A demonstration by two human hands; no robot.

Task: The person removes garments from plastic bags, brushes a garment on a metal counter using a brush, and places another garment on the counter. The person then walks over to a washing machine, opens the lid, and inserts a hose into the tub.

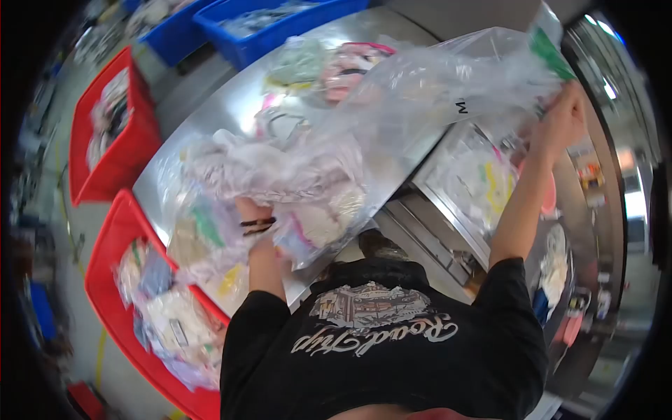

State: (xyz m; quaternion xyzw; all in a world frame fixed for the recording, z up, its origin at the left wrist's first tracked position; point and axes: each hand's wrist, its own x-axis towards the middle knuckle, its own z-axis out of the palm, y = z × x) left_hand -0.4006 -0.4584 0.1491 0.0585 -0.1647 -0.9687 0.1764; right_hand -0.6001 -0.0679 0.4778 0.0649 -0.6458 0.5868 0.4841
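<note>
My right hand point(565, 119) is closed on the end of a large clear plastic bag point(420, 91), near its green patch. The bag stretches leftward over the metal table, smeared by motion. My left hand point(250, 208), with dark bands at the wrist, reaches under a bunched pale pink garment point(273, 168); its fingers are hidden by the cloth. Around that hand lie several clothes in clear bags, one a cream bagged garment point(322, 220). Beyond the pale garment rest a pink patterned bagged garment point(350, 70) and a light green one point(297, 66).
The metal table point(210, 105) curves across the view. Red bins point(105, 259) point(80, 140) with bagged clothes stand at left. A blue bin point(245, 49) stands beyond the table. An open metal drawer-like compartment point(448, 217) near my right arm has bagged clothes point(476, 178) by it.
</note>
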